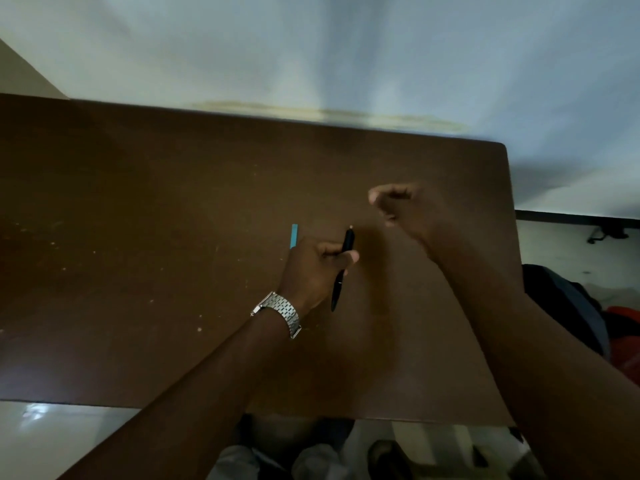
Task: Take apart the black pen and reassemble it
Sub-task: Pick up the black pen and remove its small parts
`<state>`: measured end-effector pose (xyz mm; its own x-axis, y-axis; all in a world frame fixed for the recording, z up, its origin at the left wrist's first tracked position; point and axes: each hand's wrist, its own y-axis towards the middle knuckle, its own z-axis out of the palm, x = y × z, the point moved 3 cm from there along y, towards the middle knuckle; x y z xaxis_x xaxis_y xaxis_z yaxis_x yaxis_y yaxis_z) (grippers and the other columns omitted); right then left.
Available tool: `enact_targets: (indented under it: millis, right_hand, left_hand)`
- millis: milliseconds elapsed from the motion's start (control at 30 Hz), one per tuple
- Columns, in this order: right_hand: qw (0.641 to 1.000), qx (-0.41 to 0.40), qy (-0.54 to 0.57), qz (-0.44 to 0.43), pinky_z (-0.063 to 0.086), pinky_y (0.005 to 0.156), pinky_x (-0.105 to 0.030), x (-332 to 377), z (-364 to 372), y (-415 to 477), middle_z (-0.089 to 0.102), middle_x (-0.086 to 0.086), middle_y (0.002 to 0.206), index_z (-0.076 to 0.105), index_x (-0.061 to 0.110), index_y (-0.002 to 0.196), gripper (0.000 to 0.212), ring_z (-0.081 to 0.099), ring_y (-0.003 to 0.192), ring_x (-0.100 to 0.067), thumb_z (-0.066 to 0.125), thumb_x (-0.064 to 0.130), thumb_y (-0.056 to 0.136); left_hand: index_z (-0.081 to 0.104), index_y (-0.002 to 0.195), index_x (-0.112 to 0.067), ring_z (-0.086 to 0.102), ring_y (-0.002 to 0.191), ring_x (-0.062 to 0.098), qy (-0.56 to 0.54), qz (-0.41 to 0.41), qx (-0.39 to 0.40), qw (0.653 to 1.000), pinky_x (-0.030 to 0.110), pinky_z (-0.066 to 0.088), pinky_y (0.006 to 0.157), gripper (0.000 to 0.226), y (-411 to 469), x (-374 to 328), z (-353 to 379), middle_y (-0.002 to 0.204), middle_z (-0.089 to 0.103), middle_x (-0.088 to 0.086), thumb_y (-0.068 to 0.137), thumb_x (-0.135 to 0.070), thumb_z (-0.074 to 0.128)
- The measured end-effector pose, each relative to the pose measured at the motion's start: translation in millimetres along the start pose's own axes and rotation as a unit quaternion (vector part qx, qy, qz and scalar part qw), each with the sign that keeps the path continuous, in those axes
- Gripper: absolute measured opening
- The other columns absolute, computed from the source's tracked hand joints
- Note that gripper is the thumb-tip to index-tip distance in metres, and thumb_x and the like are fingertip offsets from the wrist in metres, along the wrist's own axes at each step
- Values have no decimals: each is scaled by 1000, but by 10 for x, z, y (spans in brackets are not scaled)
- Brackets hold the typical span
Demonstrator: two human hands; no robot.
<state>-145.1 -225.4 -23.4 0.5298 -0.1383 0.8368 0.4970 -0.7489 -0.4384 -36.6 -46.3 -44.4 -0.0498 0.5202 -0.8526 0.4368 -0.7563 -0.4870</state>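
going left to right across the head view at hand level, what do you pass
wristwatch → blue strip → left hand → black pen → right hand → dark bag beside the table

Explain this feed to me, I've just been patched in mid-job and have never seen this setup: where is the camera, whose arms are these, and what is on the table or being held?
There is no machine here. One wide-angle camera sits on a person's head and looks forward and down, so both arms come up from the bottom of the picture. The left hand, with a metal watch on its wrist, holds the black pen around its middle, above a brown table. The pen looks to be in one piece, with a pale tip pointing away from the person. The right hand is raised beside it with the fingers loosely curled; it is blurred, and I cannot tell whether it holds anything small. A small light-blue strip shows just beyond the left hand; what it is, I cannot tell.
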Motion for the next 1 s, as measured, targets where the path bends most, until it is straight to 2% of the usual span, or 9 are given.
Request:
enact_targets:
  millis: [100, 200, 300, 533, 667, 733, 833, 900, 1000]
  right_hand:
    - [976, -27, -205, -70, 48, 92, -25, -247, 245, -199, 78, -9, 112, 77, 9, 119, 23, 71, 103, -18, 65, 12, 100]
    - [937, -48, -325, -119, 48, 99, -35, -473, 415, -384, 76, -17, 122, 76, 3, 121, 27, 70, 112, -32, 59, 8, 101]
    - [934, -66, -332, -118, 49, 100, -41, -598, 479, -444, 75, -16, 123, 75, 4, 120, 27, 69, 111, -34, 58, 9, 100]
    - [934, -87, -324, -122, 48, 104, -38, -649, 474, -451, 73, -10, 127, 74, 8, 121, 27, 65, 116, -28, 60, 10, 98]
    - [934, -64, -329, -124, 48, 105, -39, -631, 451, -436, 71, -10, 129, 72, 9, 123, 29, 62, 119, -27, 62, 13, 97]
    - [939, -94, -301, -136, 50, 100, -34, -573, 413, -464, 72, -7, 125, 72, 11, 123, 29, 65, 113, -22, 67, 18, 95]
    - [960, -163, -165, -159, 54, 78, -18, -378, 388, -521, 76, 10, 97, 78, 22, 107, 16, 68, 84, -1, 74, 22, 92]
    - [986, -106, -82, -100, 50, 68, -6, -284, 455, -486, 76, 18, 77, 79, 33, 91, 6, 71, 76, 6, 75, 28, 91]
    - [1000, -18, -20, 9, 45, 53, -2, -236, 539, -403, 75, 25, 68, 78, 33, 72, 16, 68, 65, 13, 79, 33, 88]
  left_hand:
    - [82, 103, -13, 79, 84, 26, -17, -21, -21, 999, 50, 65, 82, 19, 7, 35, 10, 86, 81, 8, 89, -26, 79]
    - [81, 106, -11, 79, 85, 24, -25, -39, -26, 999, 49, 66, 82, 23, 3, 96, 29, 87, 81, 8, 88, -24, 82]
    - [80, 107, -8, 79, 86, 24, -18, -49, -29, 998, 46, 66, 81, 26, 25, 179, 35, 91, 81, 10, 87, -24, 82]
    - [80, 109, -8, 78, 87, 20, -15, -57, -25, 998, 30, 65, 71, 26, 58, 332, 59, 93, 80, 8, 88, -23, 81]
    - [80, 109, -8, 78, 86, 20, -8, -53, -27, 998, 28, 64, 68, 26, 62, 346, 58, 93, 80, 7, 88, -23, 81]
    - [79, 110, -8, 78, 87, 20, -9, -50, -26, 998, 30, 66, 71, 27, 60, 343, 55, 94, 80, 7, 88, -23, 81]
    - [79, 111, -9, 78, 88, 20, -8, -50, -16, 999, 39, 67, 78, 26, 49, 324, 55, 96, 81, 7, 89, -23, 80]
    - [79, 112, -11, 78, 88, 19, -1, -42, -6, 999, 41, 66, 81, 25, 39, 299, 67, 98, 81, 6, 90, -24, 79]
    - [79, 114, -11, 77, 90, 21, 10, -35, -7, 999, 44, 66, 82, 26, 9, 253, 75, 100, 81, 7, 91, -24, 78]
